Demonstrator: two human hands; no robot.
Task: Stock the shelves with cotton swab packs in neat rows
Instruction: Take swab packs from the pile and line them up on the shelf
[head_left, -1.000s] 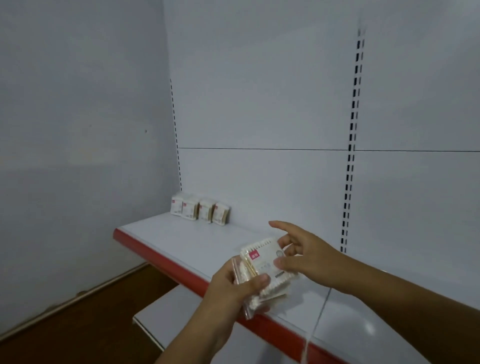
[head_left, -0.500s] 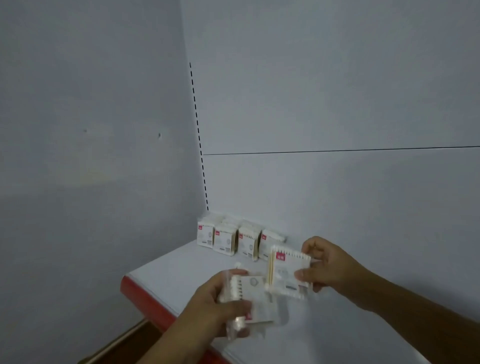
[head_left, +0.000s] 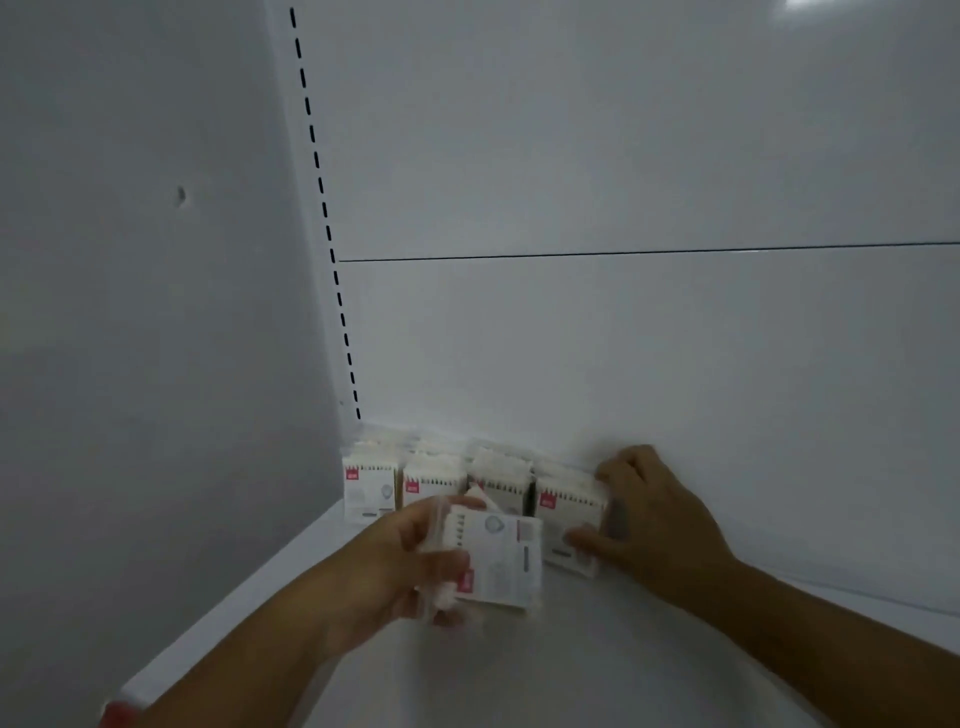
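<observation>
A row of white cotton swab packs (head_left: 370, 486) with small red labels stands upright against the back panel in the shelf's left corner. At the row's right end, my right hand (head_left: 654, 519) grips one swab pack (head_left: 569, 512), thumb on its front and fingers over its top, holding it upright on the white shelf (head_left: 597, 670). My left hand (head_left: 400, 561) holds a small stack of swab packs (head_left: 498, 561) lying sideways in front of the row, partly hiding the middle packs.
The white back panel (head_left: 623, 338) has a horizontal seam, and a slotted upright (head_left: 324, 223) runs down the corner. A plain wall (head_left: 130, 312) closes the left side. The shelf's red front edge (head_left: 117, 714) shows at the bottom left.
My right hand carried one pack away from the left hand's stack to the back and set it at the row's right end. The view moved closer to the corner.
</observation>
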